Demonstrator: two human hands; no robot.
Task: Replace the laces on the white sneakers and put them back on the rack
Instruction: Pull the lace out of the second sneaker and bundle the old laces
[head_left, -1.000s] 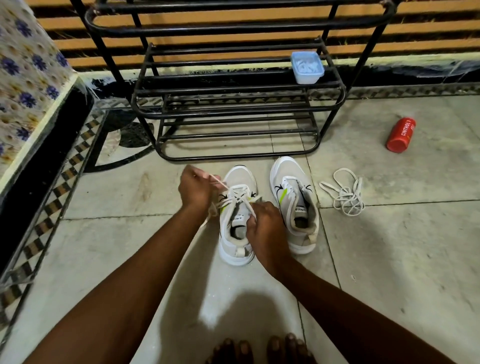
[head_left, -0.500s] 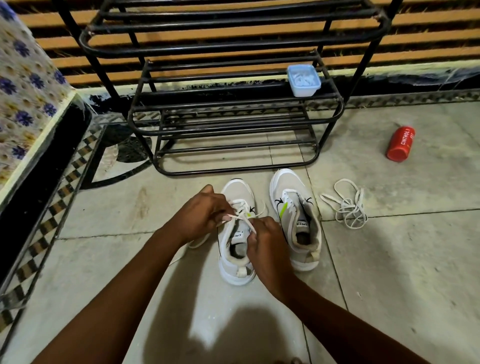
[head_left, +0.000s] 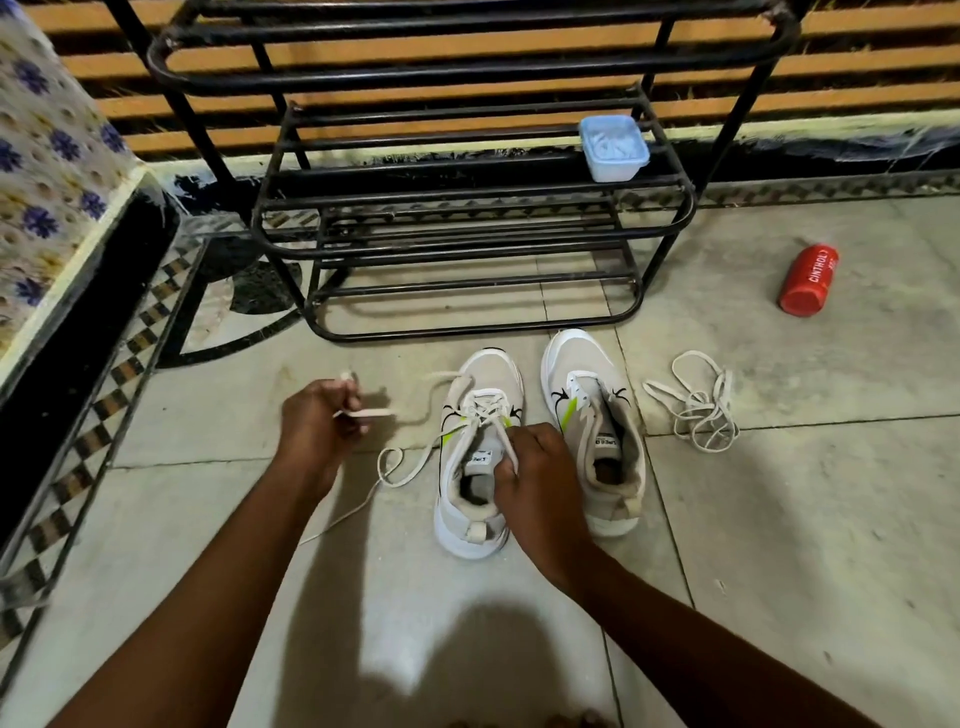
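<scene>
Left hand (head_left: 319, 431) is pinching the lace (head_left: 415, 457) end away from the sneaker (head_left: 480, 447); right hand (head_left: 535, 478) is gripping lace at the eyelets.

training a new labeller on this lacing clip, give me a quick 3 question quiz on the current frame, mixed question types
1. True or false: the blue plastic tub sits on the floor beside the red bottle.
2. Multiple choice: which sneaker has a lace threaded through its eyelets? A) the left sneaker B) the right sneaker C) both
3. Short answer: what is the left hand doing, and where is the right hand?

Key
1. False; it rests on a shelf of the black rack.
2. A; the other shoe's eyelets look empty, and a loose lace pile lies on the floor to its right.
3. It pinches a lace end, held out to the left; the right hand holds the lace at the left sneaker's opening.
</scene>
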